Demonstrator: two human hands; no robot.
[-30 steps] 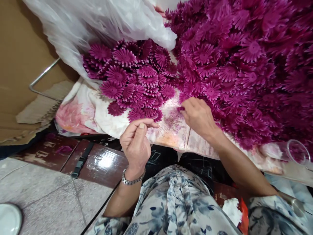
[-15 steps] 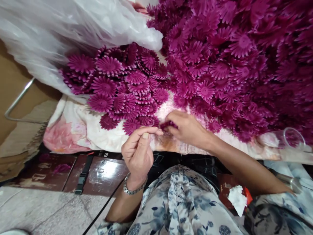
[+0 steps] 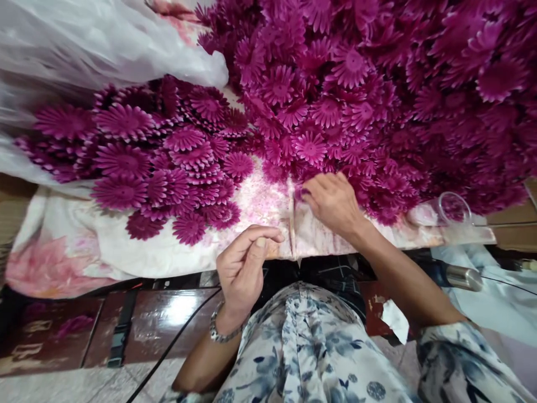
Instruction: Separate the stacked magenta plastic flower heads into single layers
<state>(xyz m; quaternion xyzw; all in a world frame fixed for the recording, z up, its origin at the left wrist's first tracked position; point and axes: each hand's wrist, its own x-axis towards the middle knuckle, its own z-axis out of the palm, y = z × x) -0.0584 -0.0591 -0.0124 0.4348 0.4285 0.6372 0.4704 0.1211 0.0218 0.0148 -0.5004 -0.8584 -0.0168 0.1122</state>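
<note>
Seen from the head camera, the right hand (image 3: 333, 204) appears to pinch a blurred dark-magenta piece (image 3: 300, 193) beside a loose heap of magenta daisy-shaped flowers (image 3: 310, 148), likely within easy reach. The left hand (image 3: 243, 271) presses thumb to forefinger, contents indiscernible, near layered magenta many-petalled blossoms (image 3: 123, 159) on floral white cloth (image 3: 84, 240).

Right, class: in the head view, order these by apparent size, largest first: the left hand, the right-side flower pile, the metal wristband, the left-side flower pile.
1. Right-side flower pile
2. Left-side flower pile
3. Left hand
4. Metal wristband
</note>
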